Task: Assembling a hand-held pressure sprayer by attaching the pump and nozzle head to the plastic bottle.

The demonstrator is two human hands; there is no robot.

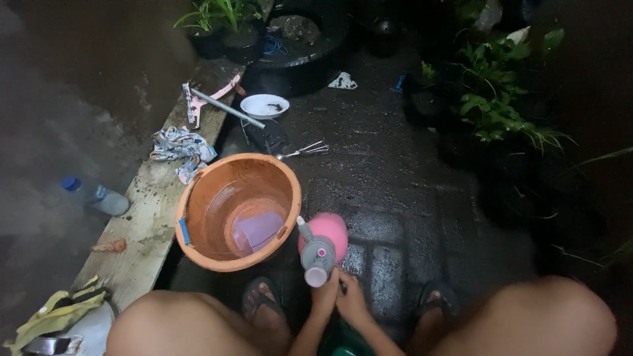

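Note:
A pink spray bottle [328,229] with a grey sprayer head lies tilted low over the wet ground, head toward me. My left hand [326,294] is closed on the sprayer head's near end. My right hand [353,302] is pressed against the left hand, fingers curled; whether it grips the bottle is hidden. Just left of the bottle stands an orange basin [198,198] holding a little water and a pale purple piece. My bare knees and sandalled feet frame the bottom of the view.
A wooden plank [148,231] runs along the left with a patterned rag [181,148], a pink scraper [211,99] and a yellow cloth [59,310]. A plastic bottle [95,198], white bowl [264,105], metal whisk [304,150], tyre planter [303,49] and plants [494,99] surround the wet paving.

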